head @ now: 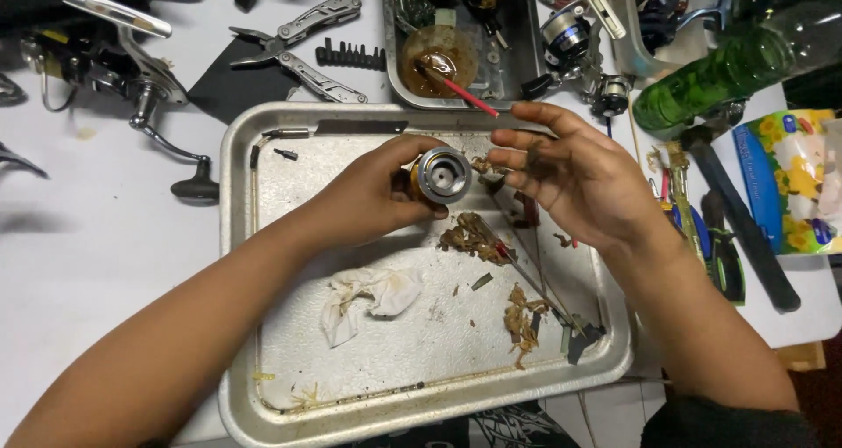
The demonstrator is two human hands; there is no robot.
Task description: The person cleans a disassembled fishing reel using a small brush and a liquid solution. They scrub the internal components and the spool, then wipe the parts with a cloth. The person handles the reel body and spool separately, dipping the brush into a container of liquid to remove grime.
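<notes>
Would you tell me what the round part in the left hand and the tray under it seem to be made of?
Round part: likely machined metal, silvery with a gold-toned side; it glints. Tray: probably aluminium, dull grey, pebbled, stained.

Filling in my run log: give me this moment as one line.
left hand: grips metal spool | right hand: open beside spool, fingers spread | below: metal tray with soiled rag, brown debris
</notes>
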